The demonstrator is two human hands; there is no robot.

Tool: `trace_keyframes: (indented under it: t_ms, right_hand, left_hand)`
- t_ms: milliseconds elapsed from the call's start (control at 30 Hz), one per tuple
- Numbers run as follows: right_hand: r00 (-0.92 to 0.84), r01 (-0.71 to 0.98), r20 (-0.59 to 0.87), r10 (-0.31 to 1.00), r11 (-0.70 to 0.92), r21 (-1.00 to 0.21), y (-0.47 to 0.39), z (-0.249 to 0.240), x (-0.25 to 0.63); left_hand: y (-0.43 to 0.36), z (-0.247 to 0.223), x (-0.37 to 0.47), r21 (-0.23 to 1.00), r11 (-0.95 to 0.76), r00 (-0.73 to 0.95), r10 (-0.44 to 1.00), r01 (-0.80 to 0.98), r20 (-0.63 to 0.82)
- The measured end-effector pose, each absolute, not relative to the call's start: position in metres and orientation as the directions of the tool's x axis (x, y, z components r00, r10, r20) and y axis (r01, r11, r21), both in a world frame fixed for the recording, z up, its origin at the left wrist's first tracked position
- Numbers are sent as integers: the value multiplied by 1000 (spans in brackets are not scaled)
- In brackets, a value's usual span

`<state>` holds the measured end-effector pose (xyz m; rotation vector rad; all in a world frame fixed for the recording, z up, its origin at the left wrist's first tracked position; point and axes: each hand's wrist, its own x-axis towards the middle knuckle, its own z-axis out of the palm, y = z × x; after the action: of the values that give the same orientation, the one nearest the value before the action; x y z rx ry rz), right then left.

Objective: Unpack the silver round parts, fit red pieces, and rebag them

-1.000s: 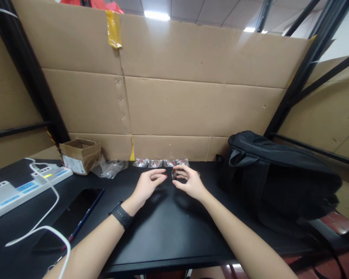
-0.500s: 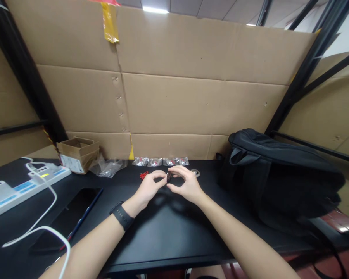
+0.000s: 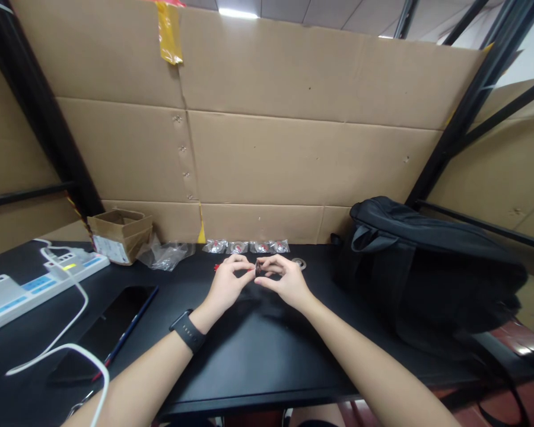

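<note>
A small dark round disc [image 3: 258,269], seen nearly edge-on, is held up between my two hands above the black table. My left hand [image 3: 229,281] pinches its left edge with thumb and fingertips. From the other side, my right hand [image 3: 287,280] grips it between thumb and fingers. The disc's exact kind is too small to tell. Behind my left hand a bit of red cord [image 3: 216,267] shows, mostly hidden. A flat pale ring [image 3: 299,263] lies on the table just behind my right hand.
Several clear packets [image 3: 238,247] with round items line the cardboard wall. At left are an open cardboard box [image 3: 121,234], crumpled plastic [image 3: 164,256], a power strip [image 3: 40,290], a phone [image 3: 111,326] and a white cable [image 3: 66,350]. A black backpack [image 3: 427,267] stands at right.
My right fingers have closed in further around the disc, and the disc has turned slightly. My left hand now covers more of the red cord.
</note>
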<state>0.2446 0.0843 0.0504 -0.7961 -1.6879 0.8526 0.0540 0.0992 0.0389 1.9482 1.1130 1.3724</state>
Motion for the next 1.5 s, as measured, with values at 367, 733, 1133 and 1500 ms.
trace_keyframes:
  t_ms: [367,733,1133,1500]
  right_hand:
    - [-248,-139,332,910,306,-942,82,53,241]
    - [-234,-120,348,908,328,-937,84,51,244]
    - [-225,-99,380,897,367,-925,82,52,242]
    - [-209,-114,341,917,323,-939,82,49,241]
  left_hand:
    - [89,47,54,716,-586,116,798,380,591]
    - [93,46,54,824,-497,126,867,272,482]
    - [97,43,55,856,-459,195,886,238,421]
    - [81,53,59,591,-559,127,780,582,613]
